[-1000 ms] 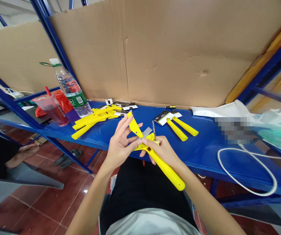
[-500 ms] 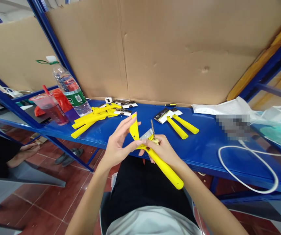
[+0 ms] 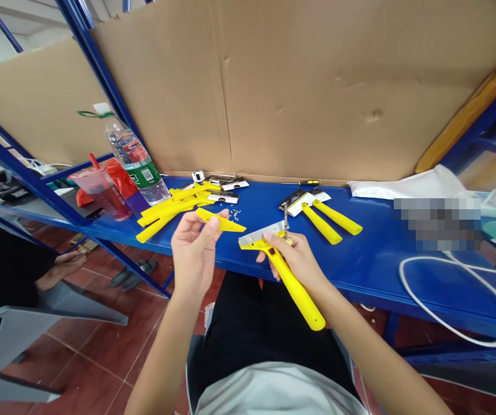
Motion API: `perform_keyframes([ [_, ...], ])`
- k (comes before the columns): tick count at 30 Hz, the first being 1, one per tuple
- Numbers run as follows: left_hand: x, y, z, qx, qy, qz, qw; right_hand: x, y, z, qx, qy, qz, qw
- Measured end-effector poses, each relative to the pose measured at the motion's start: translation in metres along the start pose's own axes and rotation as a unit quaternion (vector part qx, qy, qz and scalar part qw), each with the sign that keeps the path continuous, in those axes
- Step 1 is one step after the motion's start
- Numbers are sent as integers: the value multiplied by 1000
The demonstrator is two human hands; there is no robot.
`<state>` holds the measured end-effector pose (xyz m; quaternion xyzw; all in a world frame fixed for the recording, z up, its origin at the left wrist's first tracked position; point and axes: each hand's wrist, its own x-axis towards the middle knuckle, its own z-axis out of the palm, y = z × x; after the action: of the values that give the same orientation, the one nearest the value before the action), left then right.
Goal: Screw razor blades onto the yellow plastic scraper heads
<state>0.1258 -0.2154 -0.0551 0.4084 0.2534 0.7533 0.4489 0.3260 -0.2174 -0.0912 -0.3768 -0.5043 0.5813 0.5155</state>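
My left hand [image 3: 196, 251] pinches a flat yellow plastic blade cover [image 3: 229, 223] between thumb and fingers. Wrapped round the neck of a yellow-handled scraper [image 3: 296, 293] is my right hand [image 3: 300, 259], its thumb resting at the metal blade [image 3: 259, 234]. A thin metal shaft [image 3: 285, 216] also sticks up from my right fingers; most of what it belongs to is hidden. The cover is apart from the scraper, to its left. Tiny screws [image 3: 236, 215] lie scattered on the blue table just beyond my left hand.
Several yellow scrapers [image 3: 174, 208] are piled at left, near a water bottle [image 3: 142, 167] and a red drink cup [image 3: 107, 196]. Two yellow handles [image 3: 322, 223] with black cards lie at right. A screwdriver [image 3: 309, 183] is by the cardboard wall; a white cable [image 3: 408, 288] loops at right.
The yellow cover has come away from the scraper with my left hand, moving left and turning from upright to nearly flat. The scraper's blade is now exposed. My right hand keeps its grip.
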Motion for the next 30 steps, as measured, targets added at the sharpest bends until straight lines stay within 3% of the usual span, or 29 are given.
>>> perform_keyframes([
  [5,-8,-14,8,-38,-5,-66,997,1,0,1,-1,15,-6,1000],
  [17,-8,-15,7,-12,31,-50,998,1,-1,3,-2,15,0,1000],
  [27,-14,-25,9,45,-30,-89,995,0,0,3,-4,22,7,1000],
  [30,-16,-30,10,105,-66,-71,990,1,3,2,14,19,6,1000],
])
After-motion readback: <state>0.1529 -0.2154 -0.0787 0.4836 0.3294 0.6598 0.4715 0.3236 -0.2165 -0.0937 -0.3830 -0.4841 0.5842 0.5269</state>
